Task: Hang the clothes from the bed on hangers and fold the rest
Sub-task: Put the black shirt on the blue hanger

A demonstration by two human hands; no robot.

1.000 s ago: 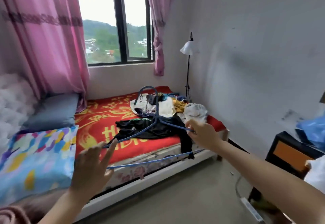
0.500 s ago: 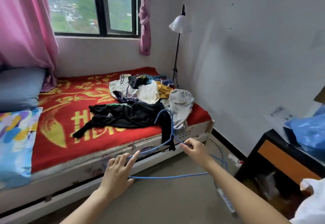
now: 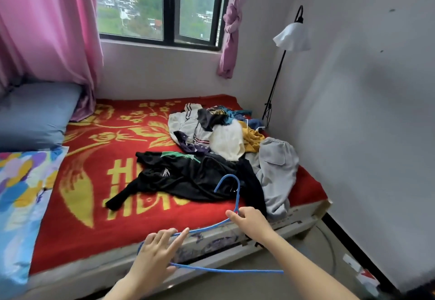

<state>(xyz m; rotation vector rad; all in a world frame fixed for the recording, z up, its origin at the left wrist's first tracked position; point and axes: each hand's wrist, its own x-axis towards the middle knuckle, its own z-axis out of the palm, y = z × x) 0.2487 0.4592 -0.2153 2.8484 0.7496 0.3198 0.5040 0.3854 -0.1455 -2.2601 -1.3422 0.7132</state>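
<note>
A thin blue wire hanger [image 3: 229,270] hangs between my hands over the bed's near edge, its hook pointing up toward the clothes. My right hand [image 3: 250,221] pinches the hanger at its neck. With straight fingers, my left hand [image 3: 156,251] touches the hanger's left arm. A black top [image 3: 186,177] lies spread on the red blanket [image 3: 98,172] just beyond the hook. Behind it sits a heap of clothes [image 3: 219,132], white, dark, yellow and blue, with grey trousers [image 3: 277,170] draped at the bed's right corner.
A blue pillow [image 3: 35,113] and a colourful patterned quilt [image 3: 23,196] lie at the left. A floor lamp [image 3: 290,38] stands in the right corner by the wall. Pink curtains [image 3: 47,26] frame the window. A power strip [image 3: 360,273] and cable lie on the floor at right.
The view has tipped down and closer to the bed. Both hands have lowered the hanger from in front of the clothes to the bed's near edge.
</note>
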